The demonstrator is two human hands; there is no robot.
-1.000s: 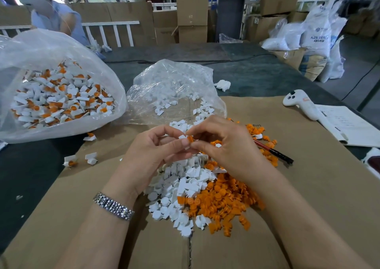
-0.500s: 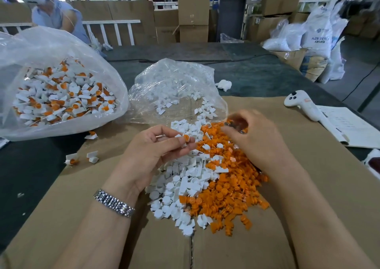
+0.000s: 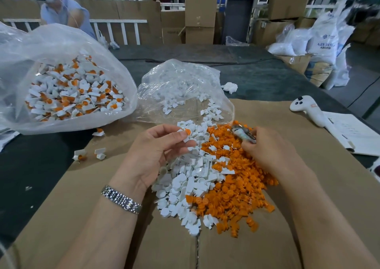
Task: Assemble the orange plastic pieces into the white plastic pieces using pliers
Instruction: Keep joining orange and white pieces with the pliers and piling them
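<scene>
Left hand: the left hand [image 3: 156,153] is raised palm-up over the near edge of the parts heap, its thumb and fingers [image 3: 178,145] pinching a small white plastic piece with an orange plastic cap seated in its top [image 3: 186,134]. Held high and turned toward the other hand, it looks offered up for the tool.
Right hand: the right hand [image 3: 271,155] rests on the orange side of the heap, fingers curled round the grey metal pliers [image 3: 243,135]; the nose points toward the pinched piece, just apart from it. Whether the nose is parted I cannot tell, since it is blurred.
Loose parts: the pile of white plastic pieces [image 3: 185,184] and the pile of orange plastic pieces [image 3: 236,186] lie side by side, touching, on the flat brown cardboard sheet [image 3: 61,217] spread over the dark counter [image 3: 30,166]; both kinds sit within reach of either hand.
Supply: the clear plastic bag of white pieces [image 3: 183,87] lies open toward the heap, spilling into it.
Finished work: the big clear plastic bag of joined white-and-orange pieces [image 3: 67,89] stands to the left, near the holding hand, probably for dropping each one in. A few joined pieces [image 3: 80,155] lie beside it.
Step, as I judge it: cap set by hand, squeeze with pliers not yet done.
</scene>
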